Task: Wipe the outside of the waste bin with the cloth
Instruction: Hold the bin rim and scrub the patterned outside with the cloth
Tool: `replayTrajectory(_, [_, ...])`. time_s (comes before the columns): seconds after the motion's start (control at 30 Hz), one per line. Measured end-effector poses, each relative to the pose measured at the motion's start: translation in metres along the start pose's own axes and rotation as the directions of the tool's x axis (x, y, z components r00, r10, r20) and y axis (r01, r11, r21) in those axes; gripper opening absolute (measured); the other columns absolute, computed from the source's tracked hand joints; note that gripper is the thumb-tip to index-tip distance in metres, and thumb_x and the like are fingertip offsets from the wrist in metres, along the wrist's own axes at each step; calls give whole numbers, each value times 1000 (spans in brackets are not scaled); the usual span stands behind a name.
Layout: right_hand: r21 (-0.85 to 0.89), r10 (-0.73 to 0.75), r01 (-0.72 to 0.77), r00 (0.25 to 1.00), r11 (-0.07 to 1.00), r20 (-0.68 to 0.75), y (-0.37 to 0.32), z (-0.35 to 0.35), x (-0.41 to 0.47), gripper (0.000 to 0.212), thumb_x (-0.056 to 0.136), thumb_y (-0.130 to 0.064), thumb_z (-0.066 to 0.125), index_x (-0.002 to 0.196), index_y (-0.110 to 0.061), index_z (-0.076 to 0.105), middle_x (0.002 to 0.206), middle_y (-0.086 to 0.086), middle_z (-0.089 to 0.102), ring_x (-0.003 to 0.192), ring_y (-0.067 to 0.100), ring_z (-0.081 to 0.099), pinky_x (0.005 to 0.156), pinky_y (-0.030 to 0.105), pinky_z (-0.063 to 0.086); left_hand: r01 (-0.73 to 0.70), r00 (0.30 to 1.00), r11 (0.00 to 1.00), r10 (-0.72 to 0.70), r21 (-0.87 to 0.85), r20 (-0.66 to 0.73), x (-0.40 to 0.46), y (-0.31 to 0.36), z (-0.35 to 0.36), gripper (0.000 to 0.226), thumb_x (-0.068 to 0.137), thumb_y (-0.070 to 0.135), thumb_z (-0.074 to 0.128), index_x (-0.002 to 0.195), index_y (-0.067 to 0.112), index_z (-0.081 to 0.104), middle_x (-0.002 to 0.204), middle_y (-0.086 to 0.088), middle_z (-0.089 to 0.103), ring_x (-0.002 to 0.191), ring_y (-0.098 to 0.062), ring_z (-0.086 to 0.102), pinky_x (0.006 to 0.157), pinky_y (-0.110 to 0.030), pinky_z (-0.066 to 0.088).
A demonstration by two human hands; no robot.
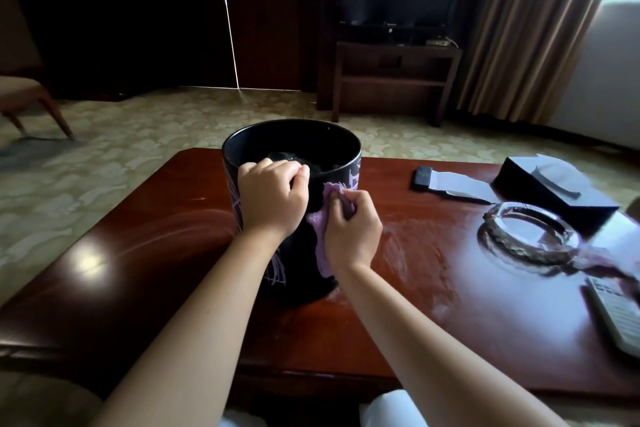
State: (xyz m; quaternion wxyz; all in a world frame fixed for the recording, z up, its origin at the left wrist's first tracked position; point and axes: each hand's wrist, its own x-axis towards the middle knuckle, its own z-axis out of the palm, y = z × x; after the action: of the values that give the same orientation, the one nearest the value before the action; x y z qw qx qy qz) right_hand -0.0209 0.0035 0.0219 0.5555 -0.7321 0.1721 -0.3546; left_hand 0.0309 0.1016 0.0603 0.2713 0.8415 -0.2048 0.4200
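- Red-brown polished wood makes up the desk [145, 246], the largest thing in view; its surface to the right of the bin shows pale, dusty smears.
- Black with pale scribbled lines, the waste bin [337, 163] stands upright near the desk's far edge, toward its left half.
- At the desk's right edge lie a dark tissue box [550, 184], a glass ashtray [530, 236] and a remote control [616, 312], all well apart from the bin.
- The left hand [270, 198] grips the bin's near rim, fingers curled over it, steadying the bin.
- The right hand [349, 236] has its fingers closed around a bunched purple cloth [320, 246] and presses it against the bin's near outer wall, just below the rim.
- Progress, as a judgement: wiping is under way on the near side. The far side is hidden, so I cannot tell whether it is done; probably the bin needs turning to reach the rest.
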Motion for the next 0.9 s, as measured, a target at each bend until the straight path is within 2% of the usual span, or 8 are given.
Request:
replayTrajectory(0.13, [-51, 25, -24, 1000, 998, 19, 9, 2, -14, 11, 89, -27, 61, 84, -17, 62, 84, 4, 67, 82, 21, 62, 67, 27, 42, 6, 1000, 1000, -6, -15, 1, -1, -1, -1, 31, 84, 30, 38, 54, 25, 34, 51, -1, 54, 57, -27, 53, 65, -35, 33])
replayTrajectory(0.3, [-25, -73, 73, 997, 997, -12, -15, 1, 2, 13, 90, -28, 60, 83, -17, 62, 82, 1, 66, 83, 20, 60, 70, 34, 47, 12, 1000, 999, -12, -34, 10, 0, -1, -1, 35, 86, 31, 35, 52, 22, 37, 51, -1, 55, 58, -28, 54, 65, -34, 30])
replayTrajectory(0.43, [-120, -25, 30, 999, 992, 40, 4, 1, -12, 15, 91, -30, 58, 86, -16, 61, 86, 2, 67, 85, 22, 61, 66, 30, 43, 43, 999, 998, -42, -48, 9, 0, -1, -1, 51, 87, 35, 29, 58, 9, 63, 58, -3, 64, 64, -28, 58, 68, -36, 26])
replayTrajectory(0.53, [-154, 20, -7, 996, 988, 82, 10, 1, -22, 15, 91, -30, 57, 88, -17, 61, 90, 3, 68, 87, 22, 62, 66, 28, 41, 59, 998, 995, -59, -79, -1, 0, 1, -2, 55, 88, 37, 27, 61, 11, 67, 59, -5, 65, 66, -27, 60, 70, -36, 27])
replayTrajectory(0.63, [-83, -72, 73, 997, 994, 14, -15, 0, -6, 15, 91, -30, 57, 85, -16, 60, 86, 2, 67, 85, 22, 61, 69, 35, 48, 68, 998, 993, -68, -97, -6, 1, 3, -4, 55, 90, 37, 26, 62, 14, 68, 60, -5, 66, 67, -26, 61, 70, -33, 26])
replayTrajectory(0.73, [-60, -134, 134, 991, 989, 3, -25, 1, 0, 16, 92, -29, 57, 83, -15, 58, 81, 2, 66, 81, 21, 60, 67, 36, 47, 71, 997, 993, -72, -99, -12, 1, 4, -4, 56, 91, 37, 26, 62, 14, 67, 59, -4, 66, 67, -26, 60, 70, -33, 27])
replayTrajectory(0.8, [-80, -67, 70, 997, 994, 38, -9, 3, -11, 17, 92, -29, 57, 80, -17, 56, 81, 2, 65, 79, 21, 60, 65, 33, 45, 77, 997, 993, -77, -85, 2, 1, 4, -4, 57, 90, 38, 26, 59, 11, 66, 58, -5, 65, 66, -28, 60, 70, -34, 28])
replayTrajectory(0.9, [-120, 237, -225, 967, 967, 98, 27, 1, -33, 16, 91, -31, 58, 80, -20, 56, 76, -4, 61, 81, 19, 61, 61, 26, 34, 63, 998, 997, -62, -34, 27, 0, 5, -5, 49, 87, 39, 32, 51, 14, 52, 54, -4, 61, 62, -28, 58, 69, -36, 33])
